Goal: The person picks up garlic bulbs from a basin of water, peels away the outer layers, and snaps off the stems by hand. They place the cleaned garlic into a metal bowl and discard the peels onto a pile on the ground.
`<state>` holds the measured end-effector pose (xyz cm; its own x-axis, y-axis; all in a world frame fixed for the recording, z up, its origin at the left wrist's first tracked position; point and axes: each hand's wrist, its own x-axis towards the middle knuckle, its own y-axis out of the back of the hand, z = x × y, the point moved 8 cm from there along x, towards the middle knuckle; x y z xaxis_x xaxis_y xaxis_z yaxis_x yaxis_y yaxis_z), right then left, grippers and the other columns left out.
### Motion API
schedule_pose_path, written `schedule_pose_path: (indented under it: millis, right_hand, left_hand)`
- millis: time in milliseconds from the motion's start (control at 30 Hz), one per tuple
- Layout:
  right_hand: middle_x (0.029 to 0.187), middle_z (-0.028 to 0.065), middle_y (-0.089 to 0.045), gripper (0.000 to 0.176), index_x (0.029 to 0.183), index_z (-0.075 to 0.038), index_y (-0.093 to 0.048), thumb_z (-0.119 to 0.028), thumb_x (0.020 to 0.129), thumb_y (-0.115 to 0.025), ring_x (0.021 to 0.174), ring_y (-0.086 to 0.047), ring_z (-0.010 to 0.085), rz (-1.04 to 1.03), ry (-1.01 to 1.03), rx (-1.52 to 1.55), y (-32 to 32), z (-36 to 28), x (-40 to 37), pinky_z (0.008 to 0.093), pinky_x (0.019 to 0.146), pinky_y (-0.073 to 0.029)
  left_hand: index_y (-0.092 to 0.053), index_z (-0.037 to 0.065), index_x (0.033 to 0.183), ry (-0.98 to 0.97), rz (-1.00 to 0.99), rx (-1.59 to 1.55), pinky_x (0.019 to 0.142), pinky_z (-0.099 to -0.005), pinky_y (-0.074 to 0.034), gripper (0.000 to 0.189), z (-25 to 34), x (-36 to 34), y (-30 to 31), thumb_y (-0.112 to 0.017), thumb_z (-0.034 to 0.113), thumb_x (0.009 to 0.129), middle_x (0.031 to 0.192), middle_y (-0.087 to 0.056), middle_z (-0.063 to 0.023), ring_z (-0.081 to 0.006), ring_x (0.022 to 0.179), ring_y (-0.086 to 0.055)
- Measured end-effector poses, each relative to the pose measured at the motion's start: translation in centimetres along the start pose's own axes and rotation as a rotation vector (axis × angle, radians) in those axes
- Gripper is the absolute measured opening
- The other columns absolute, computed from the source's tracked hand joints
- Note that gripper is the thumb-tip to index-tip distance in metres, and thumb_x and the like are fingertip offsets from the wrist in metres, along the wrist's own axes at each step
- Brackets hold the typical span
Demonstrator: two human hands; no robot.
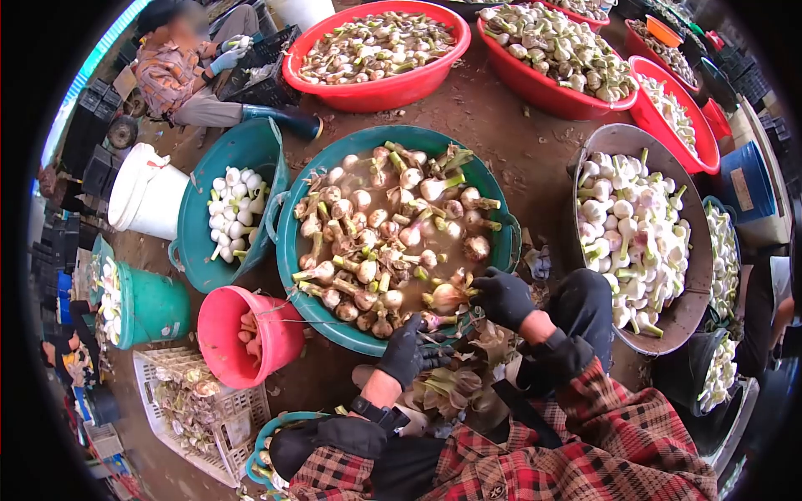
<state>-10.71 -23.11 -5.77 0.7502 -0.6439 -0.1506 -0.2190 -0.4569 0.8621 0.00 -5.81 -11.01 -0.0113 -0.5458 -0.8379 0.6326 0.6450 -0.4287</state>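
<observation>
A wide green tub [286,238] of brown water holds many unpeeled garlic bulbs [363,271]. At its near rim is my left hand [411,354] in a black glove, its fingers partly spread beside a purplish bulb [438,321]; whether it grips anything is unclear. My right hand [505,299], also black-gloved, is at the right of the near rim, its fingertips closed at the root end of a brown-skinned garlic bulb [449,296]. Loose peeled skins [447,388] lie below the hands, between the knees.
A metal basin [706,275] of whiter bulbs stands at right. Left are a green tub [196,242] with white bulbs, a pink bucket [219,334] and a white crate [242,430]. Red tubs [376,98] line the back. A co-worker [180,75] sits at upper left.
</observation>
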Motion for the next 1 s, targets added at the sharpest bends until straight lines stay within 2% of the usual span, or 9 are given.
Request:
schedule_pose_path:
  millis: [100, 133, 267, 367, 400, 467, 733, 800, 1000]
  right_hand:
    - [0.098, 0.0129, -0.063, 0.033, 0.104, -0.009, -0.068, -0.012, 0.072, -0.076, 0.089, -0.062, 0.0336, 0.069, 0.140, 0.498, 1.5, -2.0, -2.3, 0.0370, 0.077, -0.050]
    - [0.098, 0.0129, -0.063, 0.033, 0.104, -0.009, -0.068, -0.012, 0.072, -0.076, 0.089, -0.062, 0.0336, 0.077, 0.134, 0.504, 1.5, -2.3, -2.8, 0.0370, 0.077, -0.050]
    - [0.108, 0.0139, -0.062, 0.037, 0.111, -0.009, -0.065, -0.015, 0.076, -0.074, 0.096, -0.063, 0.0327, 0.248, 0.168, 0.625, 3.1, -3.8, -3.4, 0.0376, 0.082, -0.051]
    - [0.106, 0.0152, -0.063, 0.033, 0.106, -0.003, -0.066, -0.010, 0.075, -0.075, 0.095, -0.063, 0.0298, 0.308, 0.031, 0.665, 4.7, -4.4, -3.5, 0.0349, 0.082, -0.050]
    - [0.106, 0.0152, -0.063, 0.033, 0.106, -0.003, -0.066, -0.010, 0.075, -0.075, 0.095, -0.063, 0.0298, 0.307, 0.029, 0.663, 4.9, -5.1, -3.6, 0.0349, 0.082, -0.050]
    - [0.094, 0.0135, -0.066, 0.027, 0.098, -0.003, -0.068, -0.011, 0.074, -0.076, 0.085, -0.066, 0.0279, 0.358, 0.025, 0.634, 5.1, -6.1, -3.9, 0.0327, 0.076, -0.052]
    - [0.081, 0.0126, -0.066, 0.017, 0.086, -0.005, -0.071, -0.013, 0.072, -0.076, 0.070, -0.065, 0.0301, 0.446, -0.015, 0.432, 4.6, -6.9, -4.7, 0.0355, 0.062, -0.052]
    - [0.078, 0.0123, -0.066, 0.015, 0.085, -0.006, -0.071, -0.012, 0.072, -0.074, 0.069, -0.065, 0.0303, 0.441, -0.036, 0.388, 4.4, -7.0, -4.9, 0.0358, 0.061, -0.051]
    - [0.074, 0.0127, -0.064, 0.009, 0.078, -0.005, -0.068, -0.008, 0.070, -0.071, 0.067, -0.063, 0.0317, 0.500, -0.069, 0.362, 4.4, -7.1, -5.2, 0.0369, 0.059, -0.050]
  left_hand:
    - [-0.040, -0.001, 0.132, 0.021, -0.464, -0.337, 0.086, -0.0516, -0.053, 0.052, 1.2, -2.2, -4.8, -0.039, 0.040, 0.099, 0.118, -0.057, -0.0236, -0.0372, 0.102, -0.061]
    - [-0.040, -0.001, 0.132, 0.027, -0.462, -0.327, 0.086, -0.0516, -0.053, 0.052, 1.0, -2.2, -4.8, -0.039, 0.040, 0.099, 0.118, -0.057, -0.0236, -0.0372, 0.102, -0.061]
    - [-0.039, 0.001, 0.132, -0.278, -0.383, -0.271, 0.083, -0.0454, -0.056, 0.039, 3.3, -3.2, -5.3, -0.046, 0.018, 0.098, 0.116, -0.057, -0.0218, -0.0347, 0.099, -0.063]
    - [-0.047, -0.001, 0.122, -0.564, -0.070, -0.033, 0.081, -0.0346, -0.057, 0.036, 5.1, -4.1, -4.7, -0.055, -0.007, 0.087, 0.109, -0.059, -0.0154, -0.0235, 0.092, -0.064]
    - [-0.047, -0.001, 0.122, -0.561, -0.071, -0.035, 0.081, -0.0346, -0.057, 0.036, 4.9, -3.7, -4.5, -0.055, -0.007, 0.087, 0.109, -0.059, -0.0154, -0.0235, 0.092, -0.064]
    - [-0.049, -0.002, 0.119, -0.882, 0.144, 0.501, 0.080, -0.0298, -0.055, 0.039, 6.3, -4.2, -3.9, -0.062, -0.007, 0.083, 0.110, -0.059, -0.0121, -0.0188, 0.091, -0.062]
    - [-0.049, -0.003, 0.117, -1.012, 0.284, 0.641, 0.089, -0.0308, -0.049, 0.049, 5.1, -3.5, -2.9, -0.073, -0.007, 0.074, 0.114, -0.054, -0.0104, -0.0166, 0.103, -0.056]
    - [-0.058, 0.000, 0.104, -1.149, 0.355, 0.666, 0.087, -0.0355, -0.047, 0.041, 5.4, -4.3, -3.2, -0.078, 0.003, 0.069, 0.100, -0.058, -0.0119, -0.0268, 0.096, -0.058]
    - [-0.060, 0.002, 0.099, -1.265, 0.399, 0.759, 0.084, -0.0359, -0.047, 0.039, 5.5, -5.3, -4.3, -0.080, 0.001, 0.065, 0.096, -0.059, -0.0117, -0.0272, 0.091, -0.057]
